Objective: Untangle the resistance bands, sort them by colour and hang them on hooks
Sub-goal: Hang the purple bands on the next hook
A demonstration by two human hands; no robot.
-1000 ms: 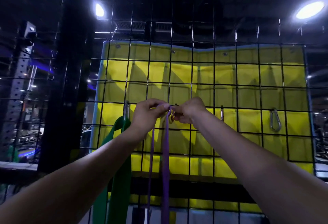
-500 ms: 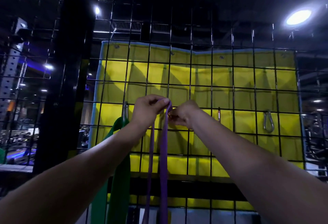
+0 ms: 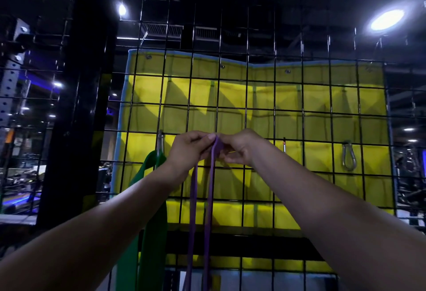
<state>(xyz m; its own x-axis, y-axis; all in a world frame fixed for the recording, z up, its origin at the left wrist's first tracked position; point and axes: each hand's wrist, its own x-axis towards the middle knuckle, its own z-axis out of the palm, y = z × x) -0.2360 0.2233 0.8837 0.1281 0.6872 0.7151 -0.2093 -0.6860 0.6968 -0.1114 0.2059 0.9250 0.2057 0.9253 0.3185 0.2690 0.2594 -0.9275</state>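
No legible text, label, brand, number or sign found in view. Yellow panel (image 3: pixel 288 97) behind wire grid (image 3: pixel 247 37): plain, unprinted. Purple band (image 3: pixel 211 187) and green band (image 3: pixel 153 210): no markings discernible. Steel clip (image 3: pixel 348 155): no stamp readable. Background at left and right too dark and blurred for any lettering to be made out.
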